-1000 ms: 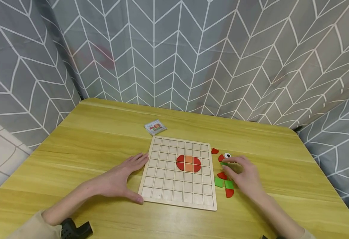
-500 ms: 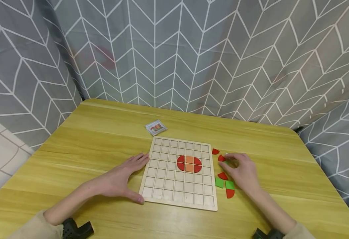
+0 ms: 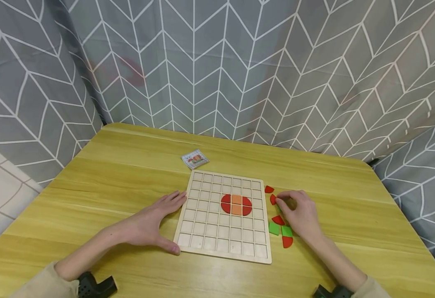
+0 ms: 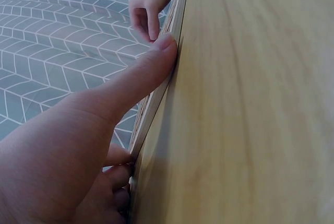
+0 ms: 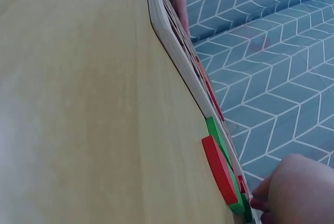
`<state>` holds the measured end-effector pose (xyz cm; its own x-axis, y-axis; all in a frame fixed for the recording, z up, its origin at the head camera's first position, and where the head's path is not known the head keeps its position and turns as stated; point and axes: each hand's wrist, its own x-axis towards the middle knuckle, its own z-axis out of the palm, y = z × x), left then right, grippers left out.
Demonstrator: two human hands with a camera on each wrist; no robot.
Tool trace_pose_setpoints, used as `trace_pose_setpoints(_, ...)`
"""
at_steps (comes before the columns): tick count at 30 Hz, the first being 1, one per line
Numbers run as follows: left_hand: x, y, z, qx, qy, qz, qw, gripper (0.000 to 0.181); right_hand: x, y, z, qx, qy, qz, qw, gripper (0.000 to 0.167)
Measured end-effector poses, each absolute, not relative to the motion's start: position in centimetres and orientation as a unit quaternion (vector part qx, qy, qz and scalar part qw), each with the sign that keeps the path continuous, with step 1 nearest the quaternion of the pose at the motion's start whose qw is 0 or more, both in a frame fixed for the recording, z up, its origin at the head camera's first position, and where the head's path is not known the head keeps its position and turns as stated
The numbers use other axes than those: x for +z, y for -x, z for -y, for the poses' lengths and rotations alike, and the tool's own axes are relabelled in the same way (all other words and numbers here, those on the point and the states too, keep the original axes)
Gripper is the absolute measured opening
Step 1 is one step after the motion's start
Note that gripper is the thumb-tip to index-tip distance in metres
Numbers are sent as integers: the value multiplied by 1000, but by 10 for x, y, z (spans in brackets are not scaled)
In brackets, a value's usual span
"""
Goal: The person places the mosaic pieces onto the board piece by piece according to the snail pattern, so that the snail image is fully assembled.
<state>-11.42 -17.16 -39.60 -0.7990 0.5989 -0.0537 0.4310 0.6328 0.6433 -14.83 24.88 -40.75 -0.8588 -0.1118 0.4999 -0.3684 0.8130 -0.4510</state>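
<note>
The wooden grid board point(image 3: 206, 229) holds red rounded pieces point(image 3: 225, 203) around orange squares point(image 3: 236, 204). My left hand point(image 3: 148, 223) lies spread at its left side, fingertips on the edge and thumb at the near-left corner; the left wrist view shows this thumb point(image 4: 138, 78) against the board's side. Just right of the board, my right hand point(image 3: 302, 213) pinches a red quarter piece point(image 3: 273, 199) with thumb and index finger. A green piece shows partly under that hand. Nearer lie another red piece point(image 3: 278, 220), two green squares point(image 3: 274, 228) and a red quarter point(image 3: 287, 242).
Behind the board lies a small picture card point(image 3: 195, 159). One more red quarter point(image 3: 269, 189) sits by the board's far-right corner. A patterned grey curtain point(image 3: 217, 74) hangs behind the wooden table point(image 3: 135, 165).
My right hand has moved slightly left and come onto the red quarter piece, which has turned and shifted toward the board. The white eye piece is now hidden. My left hand stays put.
</note>
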Motion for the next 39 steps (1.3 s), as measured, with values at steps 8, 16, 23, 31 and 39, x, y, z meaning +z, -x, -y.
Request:
trace_pose_setpoints(8,-397,113,171,319,-285,-893,135,127,-406,149,-250,291,-159,923,197,27)
trace_pose_setpoints(16,-396,112,171,322,-281,-894,137,127,-407,150,-250,289,-150,923,207,20)
trace_pose_setpoints(23,-397,113,172,319,-280,-896,134,126,-408,146,-250,269,-149,923,232,20)
trace_pose_setpoints(31,-396,113,172,317,-284,-895,130,126,-408,140,-252,298,-187,911,213,26)
trace_pose_setpoints(39,-396,114,171,320,-282,-895,131,127,-411,141,-250,305,-198,903,229,27)
